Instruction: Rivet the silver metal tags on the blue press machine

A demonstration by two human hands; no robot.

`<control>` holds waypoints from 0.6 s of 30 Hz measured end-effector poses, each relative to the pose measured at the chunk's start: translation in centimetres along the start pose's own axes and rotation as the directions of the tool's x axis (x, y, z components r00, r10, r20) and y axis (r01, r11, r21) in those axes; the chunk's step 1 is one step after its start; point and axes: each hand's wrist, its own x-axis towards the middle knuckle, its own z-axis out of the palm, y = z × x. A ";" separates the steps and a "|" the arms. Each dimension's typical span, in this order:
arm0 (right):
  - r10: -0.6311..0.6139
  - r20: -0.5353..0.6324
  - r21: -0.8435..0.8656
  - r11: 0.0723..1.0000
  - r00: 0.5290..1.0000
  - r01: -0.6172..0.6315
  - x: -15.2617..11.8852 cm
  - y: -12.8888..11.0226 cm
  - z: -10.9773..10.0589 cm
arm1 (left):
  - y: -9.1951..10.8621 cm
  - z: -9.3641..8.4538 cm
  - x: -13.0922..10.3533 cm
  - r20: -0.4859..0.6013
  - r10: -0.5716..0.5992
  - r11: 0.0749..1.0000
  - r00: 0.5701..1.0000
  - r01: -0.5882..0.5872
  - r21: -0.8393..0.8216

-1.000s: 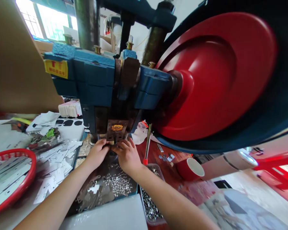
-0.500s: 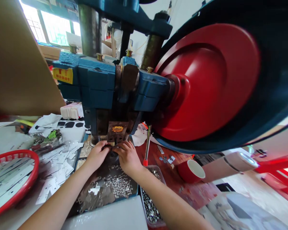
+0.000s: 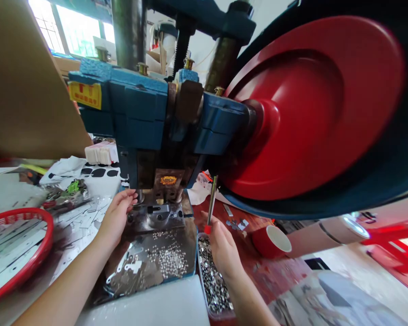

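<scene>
A blue press with a big red wheel fills the upper view. Under its ram, the metal die lies uncovered. My left hand is beside the die's left end, fingers pressed together; whether it holds something is hidden. My right hand is closed around the red lower end of the metal lever, right of the die. Small shiny rivets and flat metal pieces lie on the dark plate in front of the die.
A red basket with metal strips stands at left, near scattered flat pieces. Right of the plate is a clear bin of small metal parts. A red cup and a pink bottle lie farther right.
Both hands have left the die: my left hand moved left, my right hand moved right and took hold of the lever. The view has shifted slightly.
</scene>
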 end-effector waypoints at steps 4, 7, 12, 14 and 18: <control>-0.016 -0.014 0.002 1.000 1.000 0.016 -0.2 -0.8 0.5 | 0.2 0.1 0.0 -0.040 -0.039 0.995 0.998 0.035 -0.095; 0.005 -0.074 0.041 0.999 0.997 -0.002 0.0 0.1 0.9 | 0.2 -0.2 0.2 -0.061 -0.041 0.990 0.997 0.032 -0.139; 0.094 -0.038 0.142 0.986 0.995 -0.088 1.5 1.7 1.8 | 0.3 -0.5 1.0 -0.095 -0.009 0.986 0.995 -0.008 -0.169; 0.040 0.029 -0.024 0.999 0.999 -0.039 2.8 1.6 3.2 | 0.8 -0.4 1.2 -0.106 0.013 0.986 0.994 -0.030 -0.162; -0.055 0.229 -0.377 0.915 0.972 0.141 5.4 0.5 6.9 | 2.5 -1.2 1.1 -0.037 0.065 0.996 0.997 -0.067 -0.058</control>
